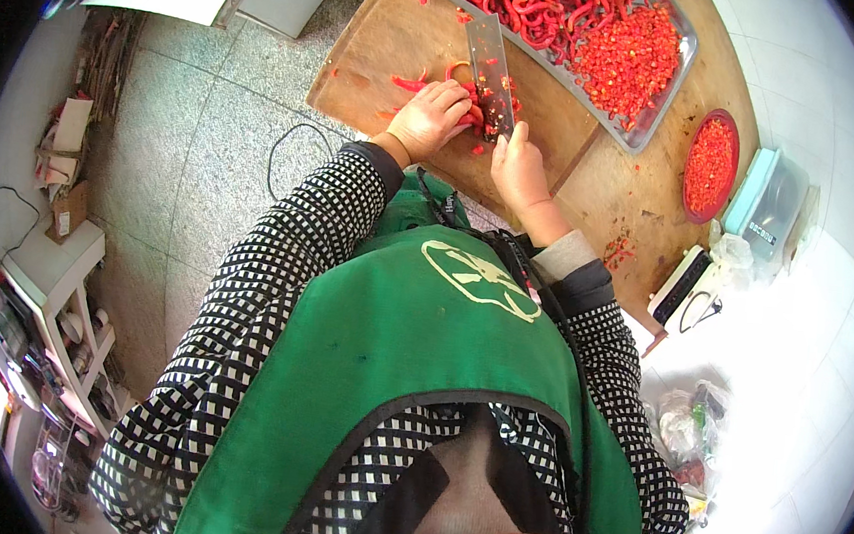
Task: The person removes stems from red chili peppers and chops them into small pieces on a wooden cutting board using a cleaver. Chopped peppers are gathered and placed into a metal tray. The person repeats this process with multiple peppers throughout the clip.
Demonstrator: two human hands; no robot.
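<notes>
My right hand [519,167] grips the handle of a cleaver [492,65], and bits of chopped pepper cling to its broad metal blade. To the blade's left, my left hand [430,117] presses a small bunch of red chili peppers [409,84] onto a wooden cutting board [372,59]. The fingertips are bent close to the blade, and the exact cut is hidden there. Small red pieces lie around the blade on the board. Beyond it, a clear plastic tray [636,142] holds whole red chilies [527,4] and a heap of chopped chilies [627,64].
A red bowl [716,115] of chopped chili stands on the wooden table [614,180], right of the tray. Near it are a lidded plastic container [767,203] and a white device [678,283] with a dark panel. At the left stands a white shelf unit [58,268].
</notes>
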